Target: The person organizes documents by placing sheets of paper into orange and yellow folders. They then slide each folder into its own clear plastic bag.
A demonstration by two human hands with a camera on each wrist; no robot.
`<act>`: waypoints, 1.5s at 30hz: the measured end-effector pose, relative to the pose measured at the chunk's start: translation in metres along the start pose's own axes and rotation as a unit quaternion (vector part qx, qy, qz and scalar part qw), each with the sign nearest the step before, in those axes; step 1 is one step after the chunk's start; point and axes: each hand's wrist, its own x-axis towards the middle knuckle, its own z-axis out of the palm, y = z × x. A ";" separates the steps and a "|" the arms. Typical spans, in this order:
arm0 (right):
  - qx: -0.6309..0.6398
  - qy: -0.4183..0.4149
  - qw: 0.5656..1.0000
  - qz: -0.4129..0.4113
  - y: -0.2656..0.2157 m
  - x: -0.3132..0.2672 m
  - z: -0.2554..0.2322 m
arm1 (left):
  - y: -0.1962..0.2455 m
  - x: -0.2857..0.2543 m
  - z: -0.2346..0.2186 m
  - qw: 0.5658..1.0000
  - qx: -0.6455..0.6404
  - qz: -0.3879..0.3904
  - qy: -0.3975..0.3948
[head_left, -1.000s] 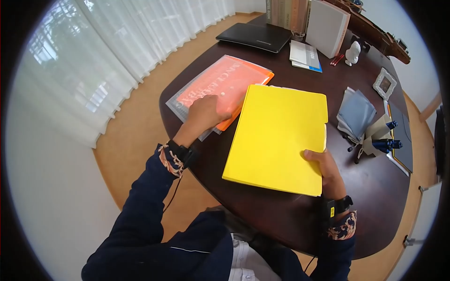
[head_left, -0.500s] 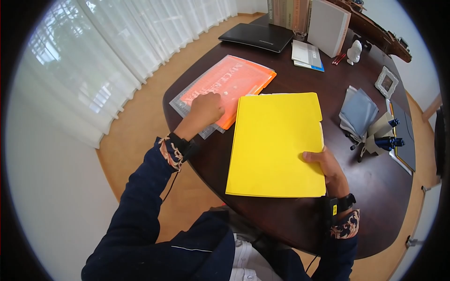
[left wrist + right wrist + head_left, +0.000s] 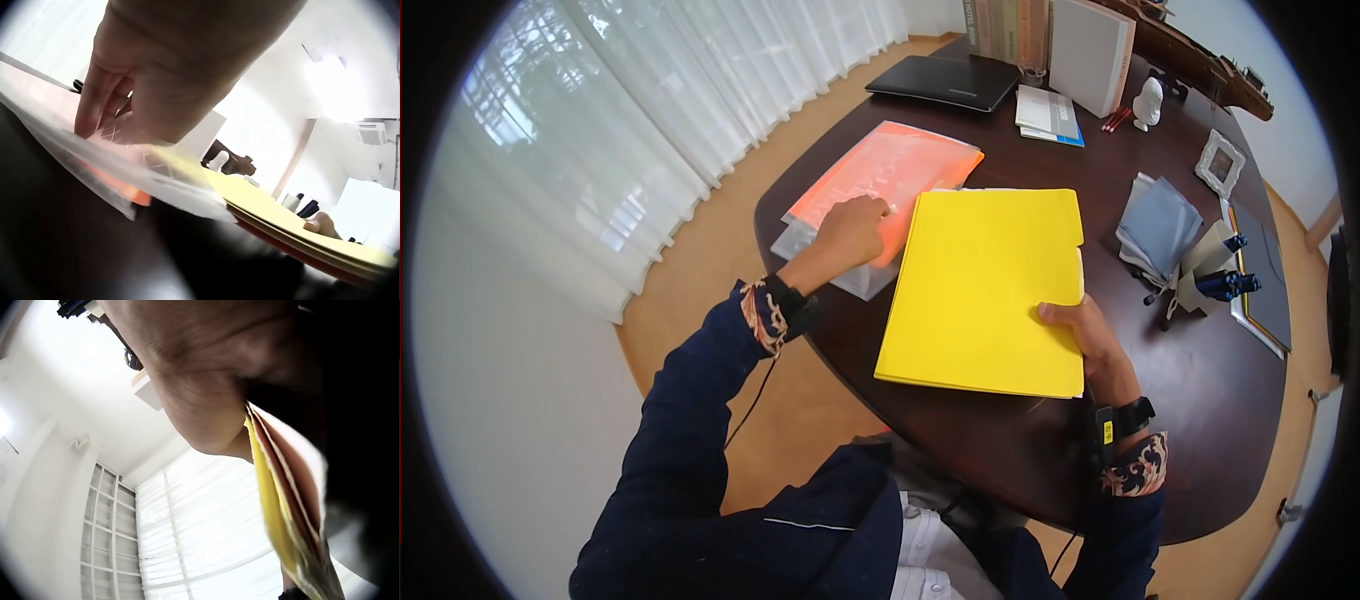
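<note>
In the head view my right hand (image 3: 1092, 338) grips the right edge of a stack of yellow file folders (image 3: 985, 290), thumb on top and fingers hidden beneath. From the right wrist, the stack's layered edges (image 3: 269, 494) show yellow, reddish-brown and white. Left of the folders lie orange-filled clear plastic bags (image 3: 910, 160), partly overlapped by the stack. My left hand (image 3: 852, 236) is on the upper bag, fingers bent down. The left wrist view shows its fingertips pinching the clear plastic (image 3: 109, 150), whose near edge stands raised off the layer below.
Behind the bags sits a black laptop (image 3: 945, 80), with booklets (image 3: 1050, 112) and upright books (image 3: 1090, 55) nearby. To the right are grey-blue pouches (image 3: 1160, 228), pen holders (image 3: 1200, 285), a picture frame (image 3: 1221, 165) and a white bust (image 3: 1148, 103).
The bag under my left hand has shifted and its surface has become creased, its lettering less readable. The yellow folders, held in my right hand, have tilted and moved slightly.
</note>
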 end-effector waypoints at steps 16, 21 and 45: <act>-0.013 0.115 0.991 -0.059 0.009 -0.001 -0.001 | 0.074 -0.046 -0.037 0.980 0.053 -0.058 -0.181; -0.017 0.122 0.991 -0.054 0.007 -0.001 0.003 | 0.085 -0.052 -0.044 0.974 0.036 -0.067 -0.215; -0.025 0.131 0.989 -0.060 0.009 -0.002 0.006 | 0.093 -0.061 -0.034 0.981 -0.038 -0.051 -0.181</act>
